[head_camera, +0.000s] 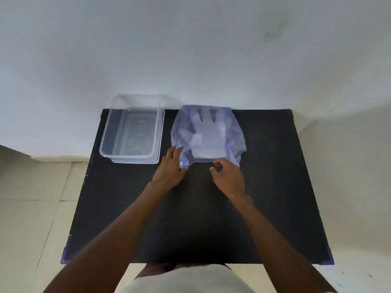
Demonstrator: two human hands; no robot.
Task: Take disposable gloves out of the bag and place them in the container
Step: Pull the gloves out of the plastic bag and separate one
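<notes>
A translucent bluish plastic bag [234,135] lies flat at the far middle of the black table, its mouth towards me. Clear disposable gloves [204,134] show through it, fingers pointing away. My left hand [170,169] pinches the bag's near left corner. My right hand [227,176] sits at the bag's near edge with thumb and fingers closing on the rim; whether it holds bag film or a glove cuff I cannot tell. A clear rectangular plastic container [104,149] stands left of the bag and holds nothing.
The black table [275,197] stands against a white wall, with bare surface to the right and in front of my hands. Pale floor tiles [38,197] lie to the left below the table edge. My light-coloured clothing shows at the bottom.
</notes>
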